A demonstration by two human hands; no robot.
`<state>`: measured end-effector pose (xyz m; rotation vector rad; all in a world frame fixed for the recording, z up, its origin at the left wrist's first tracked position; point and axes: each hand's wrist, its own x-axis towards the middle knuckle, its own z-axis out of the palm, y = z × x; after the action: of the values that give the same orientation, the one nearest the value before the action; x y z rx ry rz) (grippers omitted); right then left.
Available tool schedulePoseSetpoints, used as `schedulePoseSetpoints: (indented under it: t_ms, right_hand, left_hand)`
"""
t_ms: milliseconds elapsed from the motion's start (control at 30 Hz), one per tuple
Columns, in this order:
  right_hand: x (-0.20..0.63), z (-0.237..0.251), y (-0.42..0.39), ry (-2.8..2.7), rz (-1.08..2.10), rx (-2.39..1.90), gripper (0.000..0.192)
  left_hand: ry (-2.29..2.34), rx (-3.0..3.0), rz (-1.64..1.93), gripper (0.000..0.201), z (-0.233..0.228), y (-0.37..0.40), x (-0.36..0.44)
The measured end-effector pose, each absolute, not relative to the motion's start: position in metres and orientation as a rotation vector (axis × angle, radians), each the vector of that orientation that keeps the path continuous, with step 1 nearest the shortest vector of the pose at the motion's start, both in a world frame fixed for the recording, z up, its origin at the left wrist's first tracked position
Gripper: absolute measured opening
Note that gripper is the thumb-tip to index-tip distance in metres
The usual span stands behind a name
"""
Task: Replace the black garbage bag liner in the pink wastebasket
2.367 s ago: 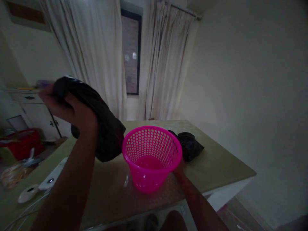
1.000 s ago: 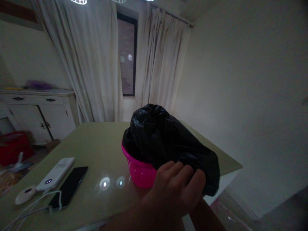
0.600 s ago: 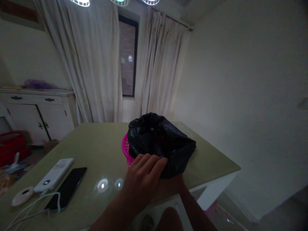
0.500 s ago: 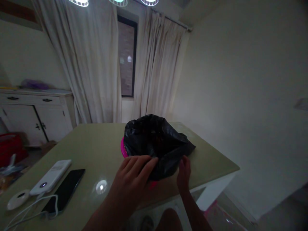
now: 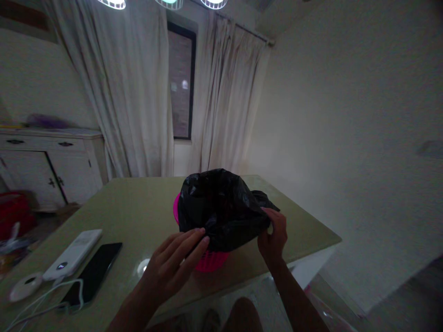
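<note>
Left hand point(image 5: 169, 265): lower centre of the frame, fingers spread wide and loose, tips just touching the near edge of the black plastic bag point(image 5: 221, 210); it pins nothing.
Right hand point(image 5: 273, 233): right of centre, fingers pinched narrow on the bag's right edge, holding a fold of the film.
Bag: centre of the frame, bunched over the pink basket point(image 5: 207, 260) and hiding most of its rim; only the left rim and the lower wall show pink.
Basket: stands on the table point(image 5: 138, 207), near the front edge.
Risk, slipping: the film looks thin and slick, and with only one side pinched it may slide off the rim.
Risk, tipping: the basket looks light, so a sideways pull from the right hand could drag or tilt it toward the table edge.
Risk, tearing: a hard tug over the rim could split the film.
Nearby: a dark phone point(image 5: 93, 274), a white power bank point(image 5: 72, 256) and a white cable point(image 5: 38, 309) lie at lower left, well apart from the basket.
Background: curtains point(image 5: 138, 87) and a white cabinet point(image 5: 51, 157) behind the table.
In the way: nothing lies between the hands and the basket.
</note>
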<state>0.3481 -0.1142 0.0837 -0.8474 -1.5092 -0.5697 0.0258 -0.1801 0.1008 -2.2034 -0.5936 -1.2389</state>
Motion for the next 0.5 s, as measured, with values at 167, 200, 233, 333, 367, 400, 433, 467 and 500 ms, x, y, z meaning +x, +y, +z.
schedulePoseSetpoints:
  t_ms: [167, 200, 233, 333, 367, 400, 433, 467, 500]
  right_hand:
    - [0.357, 0.046, -0.084, -1.457, -0.509, -0.976, 0.032]
    - [0.356, 0.038, -0.079, -1.468, -0.508, -0.987, 0.03]
    - [0.355, 0.03, -0.076, -1.481, -0.51, -0.989, 0.027]
    - [0.351, 0.01, -0.071, -1.531, -0.478, -0.97, 0.021]
    - [0.349, 0.005, -0.071, -1.544, -0.46, -0.964, 0.022]
    - [0.348, 0.001, -0.07, -1.552, -0.437, -0.964, 0.023]
    - [0.348, -0.004, -0.069, -1.555, -0.404, -0.978, 0.024]
    - [0.348, -0.008, -0.068, -1.553, -0.362, -1.008, 0.024]
    - [0.349, -0.012, -0.066, -1.551, -0.309, -1.05, 0.025]
  left_hand:
    - [-0.617, -1.937, -1.318, 0.031, 0.07, -0.168, 0.021]
    - [-0.603, -1.92, -1.346, 0.03, 0.062, -0.167, 0.022]
    - [-0.594, -1.919, -1.367, 0.029, 0.053, -0.166, 0.022]
    - [-0.535, -2.002, -1.385, 0.026, 0.029, -0.164, 0.023]
    - [-0.513, -2.028, -1.386, 0.025, 0.023, -0.163, 0.023]
    - [-0.511, -2.047, -1.378, 0.025, 0.019, -0.161, 0.023]
    - [-0.528, -2.059, -1.365, 0.024, 0.016, -0.159, 0.024]
    - [-0.563, -2.061, -1.35, 0.025, 0.014, -0.156, 0.023]
    - [-0.613, -2.062, -1.325, 0.026, 0.013, -0.154, 0.023]
